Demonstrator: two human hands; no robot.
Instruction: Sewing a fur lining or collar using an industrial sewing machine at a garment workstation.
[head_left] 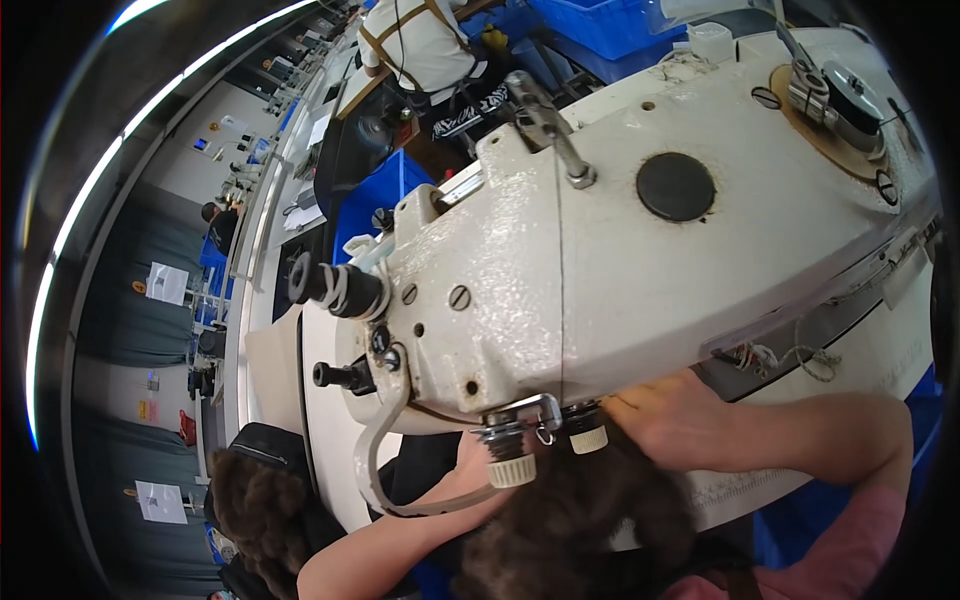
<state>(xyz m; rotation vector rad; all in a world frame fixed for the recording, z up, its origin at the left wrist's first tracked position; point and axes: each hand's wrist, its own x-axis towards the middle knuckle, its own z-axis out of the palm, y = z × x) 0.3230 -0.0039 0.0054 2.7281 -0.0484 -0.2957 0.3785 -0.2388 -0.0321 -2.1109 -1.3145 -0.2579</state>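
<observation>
A white sewing machine (500, 290) fills the middle of the view, with a thread running down across its front. My left hand (478, 455) reaches in behind the tension knobs (512, 470), which hide its fingers. Coming in from the right, my right hand (665, 420) is bent in under the machine's arm beside dark material; its fingertips are out of sight. Brown fluffy fur (580, 510) hangs between my forearms, close below both hands. The needle area is hidden by the machine head, so what the fingers touch cannot be made out.
At the lower left lies a black piece with brown fur (255, 495). Blue bins (385, 200) stand beyond the machine. A co-worker in a white top (415, 45) sits at the far side. Loose thread ends (770, 358) hang below the machine's arm.
</observation>
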